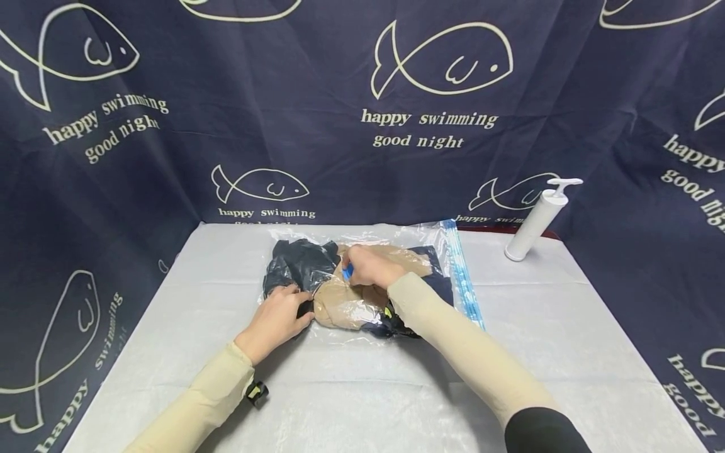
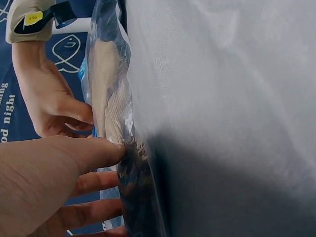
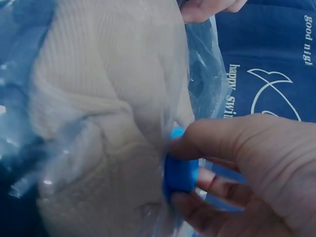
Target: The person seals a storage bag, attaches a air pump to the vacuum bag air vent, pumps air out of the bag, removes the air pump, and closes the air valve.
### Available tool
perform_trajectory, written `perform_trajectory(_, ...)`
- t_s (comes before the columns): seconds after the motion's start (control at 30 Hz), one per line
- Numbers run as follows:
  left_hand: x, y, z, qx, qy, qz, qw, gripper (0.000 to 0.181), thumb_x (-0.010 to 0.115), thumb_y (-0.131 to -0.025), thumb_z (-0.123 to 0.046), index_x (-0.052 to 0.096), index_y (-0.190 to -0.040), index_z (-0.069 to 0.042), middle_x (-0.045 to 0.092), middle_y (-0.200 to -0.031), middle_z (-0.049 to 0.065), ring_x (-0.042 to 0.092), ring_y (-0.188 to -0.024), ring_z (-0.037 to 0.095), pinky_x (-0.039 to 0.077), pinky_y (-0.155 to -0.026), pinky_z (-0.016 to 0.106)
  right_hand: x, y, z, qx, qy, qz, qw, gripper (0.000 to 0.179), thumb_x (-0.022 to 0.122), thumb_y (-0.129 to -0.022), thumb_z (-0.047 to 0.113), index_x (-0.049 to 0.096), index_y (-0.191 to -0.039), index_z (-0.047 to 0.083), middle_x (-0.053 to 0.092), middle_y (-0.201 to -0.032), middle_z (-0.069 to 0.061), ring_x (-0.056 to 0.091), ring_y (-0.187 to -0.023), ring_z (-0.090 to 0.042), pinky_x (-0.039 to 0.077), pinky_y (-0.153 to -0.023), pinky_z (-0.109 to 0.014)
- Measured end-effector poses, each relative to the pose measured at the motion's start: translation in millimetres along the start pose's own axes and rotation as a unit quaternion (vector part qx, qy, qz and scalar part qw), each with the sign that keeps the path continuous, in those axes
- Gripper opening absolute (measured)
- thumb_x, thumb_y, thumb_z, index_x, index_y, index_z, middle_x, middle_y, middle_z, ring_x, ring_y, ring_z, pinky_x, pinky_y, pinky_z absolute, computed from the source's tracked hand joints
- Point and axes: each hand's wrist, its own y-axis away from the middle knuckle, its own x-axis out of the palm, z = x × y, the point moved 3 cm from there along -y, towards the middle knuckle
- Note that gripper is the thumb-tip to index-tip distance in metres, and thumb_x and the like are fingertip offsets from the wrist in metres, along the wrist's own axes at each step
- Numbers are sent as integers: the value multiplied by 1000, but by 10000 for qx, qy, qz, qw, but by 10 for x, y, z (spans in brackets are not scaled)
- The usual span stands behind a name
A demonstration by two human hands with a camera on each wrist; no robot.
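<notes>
A clear plastic vacuum storage bag [image 1: 362,239] with a blue zip strip [image 1: 466,277] along its right end lies flat on the table. Inside are a ribbed tan garment [image 1: 337,308] and dark clothes [image 1: 300,261]. My right hand [image 1: 370,267] pinches the blue valve cap [image 3: 181,173] on the bag's top between thumb and fingers. At the bag's left front, my left hand [image 1: 277,318] rests on the plastic over the dark clothes. In the left wrist view, its thumb and spread fingers [image 2: 94,217] touch the bag without gripping it.
Behind the bag on the right, a white hand pump [image 1: 535,223] with a T-shaped handle stands upright on the table. A white cloth [image 1: 362,402] covers the tabletop. Dark blue fish-printed curtains [image 1: 317,94] enclose the back and sides.
</notes>
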Motion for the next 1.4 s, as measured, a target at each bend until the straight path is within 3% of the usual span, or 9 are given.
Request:
perform_trajectory(0.2, -1, -13, 19, 110, -94, -27, 9999, 39, 82, -86, -30, 76, -116, -6, 71, -105, 16, 66, -94, 39, 57, -88, 53, 2, 55, 34, -498, 603, 57, 9969, 33, 68, -73, -8, 75, -85, 22, 73, -120, 1, 66, -111, -22, 53, -97, -33)
perform_trajectory(0.37, -52, -8, 45, 168, -196, -4, 9997, 37, 82, -86, -32, 77, -114, -8, 70, -104, 13, 67, -92, 36, 58, -82, 52, -40, 96, 70, -813, 411, -161, 9957, 30, 68, -72, -8, 74, -88, 17, 68, -116, -4, 55, -124, -28, 43, -111, -43)
perform_trajectory(0.57, -115, -3, 73, 4, -213, -111, 9997, 33, 80, -88, -33, 78, -111, -10, 71, -103, 11, 70, -93, 36, 60, -75, 52, -62, 95, 57, 9, 294, -667, 9973, 22, 68, -95, 17, 68, -112, 4, 61, -114, -17, 60, -106, -34, 53, -94, -45)
perform_trajectory(0.77, -97, -12, 63, -226, -185, -75, 9995, 37, 81, -87, -36, 77, -112, -9, 72, -110, 17, 72, -95, 40, 60, -77, 56, -29, 61, 83, 371, 322, -563, 9972, 24, 65, -95, 13, 57, -73, 10, 60, -89, -12, 54, -84, -24, 53, -75, -37)
perform_trajectory(0.87, -79, -4, 47, -217, -282, -137, 9993, 39, 82, -85, -36, 77, -113, -9, 72, -109, 17, 72, -92, 40, 60, -75, 55, -25, 67, 109, 292, 363, -561, 9973, 27, 67, -90, 4, 53, -68, 13, 60, -86, -10, 52, -82, -21, 53, -72, -33)
perform_trajectory(1.03, -68, 16, 20, 4, -530, -321, 9981, 40, 83, -85, -35, 77, -114, -7, 71, -104, 16, 72, -86, 35, 60, -72, 51, -42, 86, 146, 96, 310, -597, 9977, 13, 68, -84, -7, 71, -83, 5, 69, -89, -10, 60, -85, -23, 57, -79, -34)
perform_trajectory(1.1, -64, 21, 12, 81, -607, -358, 9975, 39, 82, -86, -34, 77, -114, -7, 71, -102, 15, 72, -84, 33, 60, -70, 49, -44, 100, 157, 33, 252, -533, 9983, 19, 67, -83, -10, 75, -95, 3, 72, -97, -12, 65, -92, -26, 58, -85, -35)
perform_trajectory(1.27, -46, 13, 17, 134, -706, -364, 9968, 38, 81, -87, -34, 77, -115, -8, 70, -101, 14, 71, -80, 32, 59, -67, 49, -55, 136, 177, 33, 379, -470, 9982, 36, 69, -85, -8, 74, -117, 9, 69, -117, -13, 67, -110, -30, 56, -98, -39)
perform_trajectory(1.4, -39, 4, 28, 129, -729, -319, 9967, 38, 80, -88, -35, 77, -116, -9, 70, -102, 14, 71, -79, 32, 59, -65, 49, -70, 142, 192, 249, 462, -581, 9969, 37, 71, -86, -1, 72, -122, 10, 64, -118, -15, 65, -109, -33, 56, -96, -42)
